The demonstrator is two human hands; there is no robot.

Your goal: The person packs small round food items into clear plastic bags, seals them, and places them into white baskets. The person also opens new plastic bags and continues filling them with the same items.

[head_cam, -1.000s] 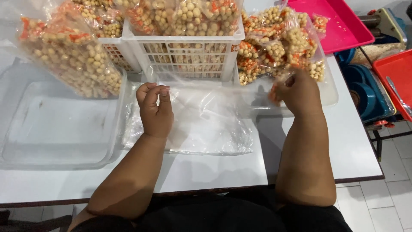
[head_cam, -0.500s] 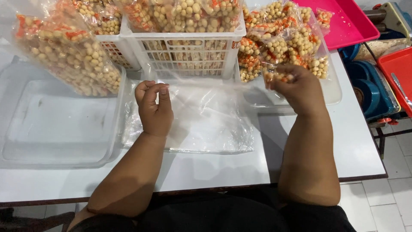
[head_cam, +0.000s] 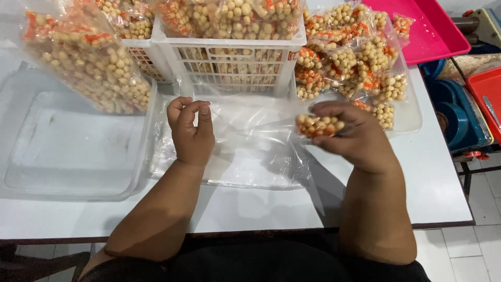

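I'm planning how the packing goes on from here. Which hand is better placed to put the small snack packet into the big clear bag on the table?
The right hand: it already holds the small snack packet just over the clear bag. The left hand is pinching the bag's edge.

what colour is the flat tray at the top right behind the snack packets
Bright pink, a flat plastic tray; the head view shows it.

Two white baskets (head_cam: pixel 229 57), two clear tubs (head_cam: pixel 68 151), one pink tray (head_cam: pixel 422 28).
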